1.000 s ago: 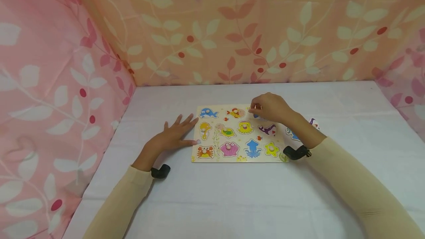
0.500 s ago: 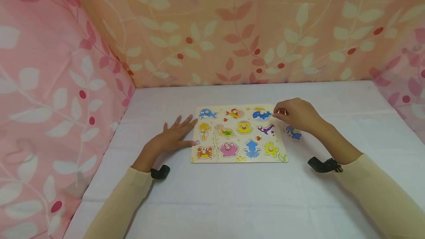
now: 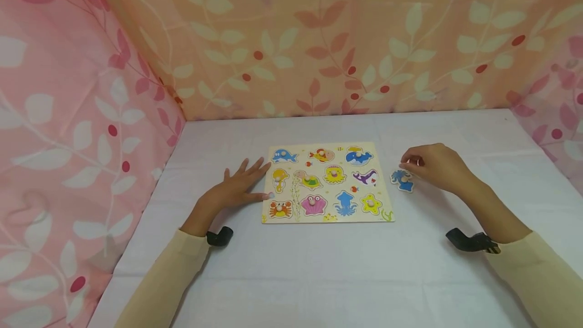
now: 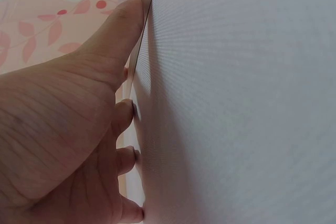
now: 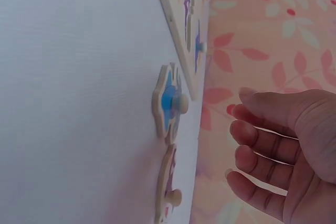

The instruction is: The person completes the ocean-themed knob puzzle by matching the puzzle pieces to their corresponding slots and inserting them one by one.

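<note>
A wooden knob puzzle board point(image 3: 382, 197) with sea animals lies flat on the table. My left hand point(image 3: 233, 186) rests at its left edge, fingers spread, thumb point(image 4: 118, 35) on the board. My right hand point(image 3: 434, 168) is in the air right of the board, fingers loosely bent, nothing between them. Below its fingertips lies a blue squid piece point(image 3: 407, 186), its knob upward. In the right wrist view a purple-marked piece point(image 5: 170, 170) lies beside the squid; my right hand hides it in the head view. The squid point(image 3: 345, 202) and purple whale point(image 3: 364, 177) places in the board show no knobs.
Several knobbed pieces sit in the board, among them a whale with a yellow top point(image 3: 359, 157), a crab point(image 3: 280, 209) and a starfish point(image 3: 371, 204). White cloth point(image 3: 319, 277) covers the table. Leaf-patterned curtains point(image 3: 282, 39) stand behind and at both sides.
My right hand has left the board's upper right, where the blue whale now shows with its knob, and has moved right and toward me, over the loose pieces. My left hand has stayed put.
</note>
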The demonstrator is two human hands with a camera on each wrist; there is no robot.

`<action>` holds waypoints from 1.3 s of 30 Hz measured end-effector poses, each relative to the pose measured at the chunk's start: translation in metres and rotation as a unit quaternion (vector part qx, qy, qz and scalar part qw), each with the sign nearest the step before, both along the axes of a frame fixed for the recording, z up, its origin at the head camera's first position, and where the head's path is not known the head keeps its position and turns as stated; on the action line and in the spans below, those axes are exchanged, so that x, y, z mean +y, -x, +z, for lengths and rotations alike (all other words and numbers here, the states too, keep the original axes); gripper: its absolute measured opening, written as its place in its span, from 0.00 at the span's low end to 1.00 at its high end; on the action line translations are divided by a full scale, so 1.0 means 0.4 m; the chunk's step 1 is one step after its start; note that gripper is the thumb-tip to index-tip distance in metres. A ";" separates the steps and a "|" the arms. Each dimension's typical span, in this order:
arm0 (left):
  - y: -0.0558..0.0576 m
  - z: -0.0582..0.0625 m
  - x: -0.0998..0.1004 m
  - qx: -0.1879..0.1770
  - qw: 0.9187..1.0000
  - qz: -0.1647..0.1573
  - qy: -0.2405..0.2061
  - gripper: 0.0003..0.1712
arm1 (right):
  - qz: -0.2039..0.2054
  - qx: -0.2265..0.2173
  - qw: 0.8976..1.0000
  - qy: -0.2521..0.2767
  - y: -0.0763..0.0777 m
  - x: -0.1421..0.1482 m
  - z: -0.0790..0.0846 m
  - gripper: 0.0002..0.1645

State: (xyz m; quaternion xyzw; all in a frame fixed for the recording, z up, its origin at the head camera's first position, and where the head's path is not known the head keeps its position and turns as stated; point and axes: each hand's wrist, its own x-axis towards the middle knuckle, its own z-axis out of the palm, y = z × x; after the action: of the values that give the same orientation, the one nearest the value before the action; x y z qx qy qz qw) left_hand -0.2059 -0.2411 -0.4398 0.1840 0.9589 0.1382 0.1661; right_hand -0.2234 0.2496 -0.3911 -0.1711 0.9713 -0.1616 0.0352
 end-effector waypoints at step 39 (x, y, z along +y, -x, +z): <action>0.003 -0.002 -0.002 0.000 1.000 -0.001 0.010 0.56 | 0.007 -0.025 1.000 -0.010 -0.023 0.012 -0.064 0.12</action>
State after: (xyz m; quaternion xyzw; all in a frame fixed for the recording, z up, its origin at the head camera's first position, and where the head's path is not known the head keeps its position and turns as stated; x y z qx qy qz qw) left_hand -0.2072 -0.2419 -0.4405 0.1836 0.9599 0.1287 0.1685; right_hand -0.2142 0.2544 -0.4166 -0.1734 0.9705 -0.1556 0.0620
